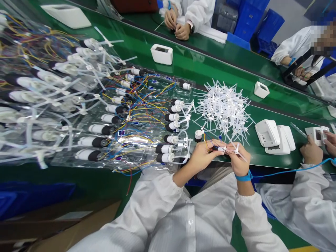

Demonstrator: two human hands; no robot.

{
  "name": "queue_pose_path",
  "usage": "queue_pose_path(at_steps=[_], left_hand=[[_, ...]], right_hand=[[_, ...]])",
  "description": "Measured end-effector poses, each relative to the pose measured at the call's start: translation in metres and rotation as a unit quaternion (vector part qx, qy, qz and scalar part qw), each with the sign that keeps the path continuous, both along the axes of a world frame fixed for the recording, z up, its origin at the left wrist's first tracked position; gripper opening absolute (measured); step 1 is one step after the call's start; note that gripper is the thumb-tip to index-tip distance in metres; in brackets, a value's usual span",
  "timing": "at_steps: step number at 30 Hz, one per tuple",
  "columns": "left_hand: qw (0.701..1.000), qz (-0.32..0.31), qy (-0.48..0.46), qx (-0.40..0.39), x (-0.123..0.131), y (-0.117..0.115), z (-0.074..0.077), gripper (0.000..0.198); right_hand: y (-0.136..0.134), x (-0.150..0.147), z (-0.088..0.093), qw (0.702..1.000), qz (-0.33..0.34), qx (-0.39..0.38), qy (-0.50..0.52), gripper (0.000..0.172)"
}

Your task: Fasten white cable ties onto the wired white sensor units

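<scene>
The person's two hands were nearly together over the front edge of the green bench [265, 159], fingertips meeting in front of the body. The left hand [206, 153] reached in from the left sleeve [160, 194] with the forearm slanting up and to the right, its fingers stretched sideways above the thumb, pinched on thin dark wires and a small white connector [222, 148]. The right hand [240, 159] stood more upright, its forearm rising almost straight from below, wrist circled by a blue band [243, 176], fingers bent in toward the left fingertips. A white strip piece [237, 150] lay across those fingers, clasped there; exactly how the fingers gripped it was too small to tell. The connector sat between the two sets of fingertips, with a white-and-black cylinder [198, 135] on the bench just beyond the left hand. A heap of white strips [224, 108] lay beyond both hands, and rows of wired cylinders in clear plastic packaging [141, 129] spread to the left.
</scene>
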State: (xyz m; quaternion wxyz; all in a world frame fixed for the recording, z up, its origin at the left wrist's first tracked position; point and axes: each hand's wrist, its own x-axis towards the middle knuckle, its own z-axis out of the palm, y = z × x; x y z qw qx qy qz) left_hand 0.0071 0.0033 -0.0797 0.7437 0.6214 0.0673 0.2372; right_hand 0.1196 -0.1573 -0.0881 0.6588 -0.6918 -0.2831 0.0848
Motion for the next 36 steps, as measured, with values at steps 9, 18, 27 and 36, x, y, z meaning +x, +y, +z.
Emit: queue_pose_path(at_steps=[9, 18, 27, 36], left_hand=[[1.000, 0.010, -0.007, -0.019, 0.002, 0.000, -0.001, 0.021], [0.998, 0.056, -0.022, 0.015, 0.005, -0.006, -0.010, 0.020], [0.998, 0.023, -0.052, 0.025, 0.001, -0.003, -0.006, 0.020], [0.996, 0.043, -0.054, 0.060, 0.003, -0.002, -0.007, 0.011]], right_hand=[[0.009, 0.002, 0.005, 0.999, 0.023, 0.017, 0.033, 0.018], [0.015, -0.004, 0.010, 0.972, 0.047, 0.131, 0.190, 0.056], [0.010, 0.005, 0.018, 0.952, 0.069, 0.152, 0.255, 0.064], [0.007, 0.012, 0.019, 0.936, 0.156, 0.127, 0.290, 0.065]])
